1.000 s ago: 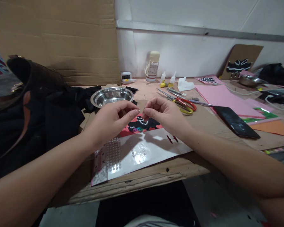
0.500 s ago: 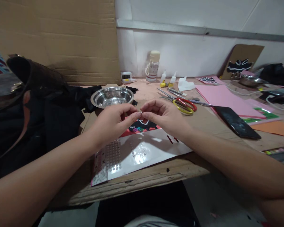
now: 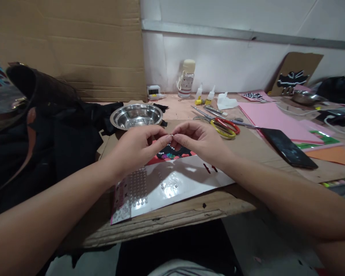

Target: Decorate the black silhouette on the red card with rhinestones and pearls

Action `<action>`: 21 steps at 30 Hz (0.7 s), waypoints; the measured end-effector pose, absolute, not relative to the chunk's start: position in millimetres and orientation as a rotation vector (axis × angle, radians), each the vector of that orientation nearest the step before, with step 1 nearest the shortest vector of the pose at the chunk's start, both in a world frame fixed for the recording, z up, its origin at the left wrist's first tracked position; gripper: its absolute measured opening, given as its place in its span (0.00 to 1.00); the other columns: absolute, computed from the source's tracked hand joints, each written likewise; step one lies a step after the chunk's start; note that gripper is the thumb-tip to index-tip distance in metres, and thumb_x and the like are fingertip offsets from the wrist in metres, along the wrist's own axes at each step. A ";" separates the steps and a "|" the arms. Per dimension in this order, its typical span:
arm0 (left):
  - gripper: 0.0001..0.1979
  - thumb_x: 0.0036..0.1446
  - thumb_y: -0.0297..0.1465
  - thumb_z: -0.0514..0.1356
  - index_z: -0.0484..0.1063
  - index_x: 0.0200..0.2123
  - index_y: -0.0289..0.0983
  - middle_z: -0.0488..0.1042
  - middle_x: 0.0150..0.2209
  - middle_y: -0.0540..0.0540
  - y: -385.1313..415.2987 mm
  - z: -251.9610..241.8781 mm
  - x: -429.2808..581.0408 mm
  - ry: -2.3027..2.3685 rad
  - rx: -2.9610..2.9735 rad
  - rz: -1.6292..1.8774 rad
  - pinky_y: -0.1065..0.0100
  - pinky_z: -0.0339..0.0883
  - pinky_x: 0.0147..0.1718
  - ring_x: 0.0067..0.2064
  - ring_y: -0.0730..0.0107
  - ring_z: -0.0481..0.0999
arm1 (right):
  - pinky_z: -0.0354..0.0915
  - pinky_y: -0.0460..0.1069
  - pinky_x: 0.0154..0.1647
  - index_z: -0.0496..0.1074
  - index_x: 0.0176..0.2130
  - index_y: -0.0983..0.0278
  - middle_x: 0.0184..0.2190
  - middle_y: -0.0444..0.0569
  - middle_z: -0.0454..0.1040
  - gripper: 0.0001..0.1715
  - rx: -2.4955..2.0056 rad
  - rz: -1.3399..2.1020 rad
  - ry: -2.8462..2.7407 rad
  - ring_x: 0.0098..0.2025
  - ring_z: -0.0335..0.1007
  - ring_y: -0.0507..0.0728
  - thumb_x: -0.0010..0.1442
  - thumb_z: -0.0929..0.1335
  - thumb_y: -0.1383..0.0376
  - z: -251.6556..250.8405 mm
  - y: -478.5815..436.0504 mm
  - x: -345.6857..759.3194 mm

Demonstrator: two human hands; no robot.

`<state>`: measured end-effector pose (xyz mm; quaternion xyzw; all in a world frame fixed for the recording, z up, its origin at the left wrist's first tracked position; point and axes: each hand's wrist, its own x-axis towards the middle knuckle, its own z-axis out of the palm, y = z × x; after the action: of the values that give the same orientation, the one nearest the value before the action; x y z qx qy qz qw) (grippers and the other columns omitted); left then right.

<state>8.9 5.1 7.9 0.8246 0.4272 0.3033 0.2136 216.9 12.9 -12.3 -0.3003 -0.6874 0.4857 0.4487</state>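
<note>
My left hand (image 3: 139,145) and my right hand (image 3: 205,142) meet at the fingertips over the work surface. Both are closed in a pinch around a tiny pale pearl bead (image 3: 171,135), mostly hidden by the fingers. Just below them lies a black decorated piece (image 3: 179,152) on red, with a line of white pearls and a patch of purple and green beads; the hands cover part of it. In front is a white sheet of stick-on pearls (image 3: 138,188), with rows of pearls at its left and a few loose ones near its middle.
A steel bowl (image 3: 136,117) stands behind my left hand. Red-and-yellow-handled scissors (image 3: 224,127), a black phone (image 3: 287,147) and pink sheets (image 3: 276,120) lie to the right. Glue bottles (image 3: 211,95) and a drink bottle (image 3: 186,78) stand by the wall. A dark bag (image 3: 43,88) is at left.
Both hands stay pinched together in nearly the same place, with only slight finger movement. The view has shifted a little; the objects on the table are unmoved.
</note>
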 end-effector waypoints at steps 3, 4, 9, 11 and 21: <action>0.14 0.66 0.40 0.60 0.80 0.36 0.38 0.76 0.27 0.53 4.5 7.8 9.0 1.202 2.282 0.825 0.70 0.58 0.26 0.26 0.74 0.67 | 0.73 0.45 0.34 0.75 0.38 0.65 0.31 0.44 0.78 0.06 -0.760 1.099 -1.761 0.33 0.75 0.49 0.63 0.73 0.64 -14.7 13.7 217.9; 0.13 0.66 0.40 0.60 0.80 0.36 0.38 0.76 0.26 0.53 4.3 7.8 9.5 1.203 2.285 0.821 0.70 0.58 0.25 0.26 0.74 0.67 | 0.72 0.44 0.33 0.75 0.38 0.65 0.31 0.44 0.78 0.06 -0.765 1.053 -1.787 0.33 0.75 0.49 0.63 0.72 0.64 -15.5 14.2 218.3; 0.11 0.64 0.38 0.62 0.81 0.35 0.39 0.78 0.27 0.53 5.0 8.6 12.1 1.181 2.303 0.800 0.70 0.59 0.28 0.27 0.74 0.69 | 0.71 0.45 0.32 0.73 0.37 0.65 0.30 0.44 0.77 0.05 -0.790 1.057 -1.798 0.31 0.74 0.50 0.63 0.71 0.65 -16.5 15.3 219.2; 0.11 0.63 0.39 0.62 0.81 0.36 0.40 0.77 0.27 0.53 6.3 9.3 11.8 1.186 2.316 0.748 0.70 0.59 0.29 0.27 0.73 0.70 | 0.71 0.45 0.32 0.72 0.37 0.64 0.29 0.43 0.77 0.04 -0.798 1.104 -1.789 0.31 0.74 0.50 0.63 0.70 0.66 -15.0 12.7 221.2; 0.14 0.61 0.44 0.61 0.79 0.34 0.41 0.80 0.30 0.50 17.3 -5.2 6.1 1.252 2.535 0.206 0.67 0.55 0.26 0.29 0.67 0.73 | 0.67 0.46 0.35 0.77 0.40 0.62 0.36 0.46 0.80 0.05 -0.888 0.880 -2.536 0.36 0.74 0.52 0.64 0.69 0.65 -15.0 -8.4 243.3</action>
<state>6.1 17.3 -5.2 0.8838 0.4364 0.0718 0.1529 243.3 -8.4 -15.0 -0.3102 -0.8859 0.3075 0.1562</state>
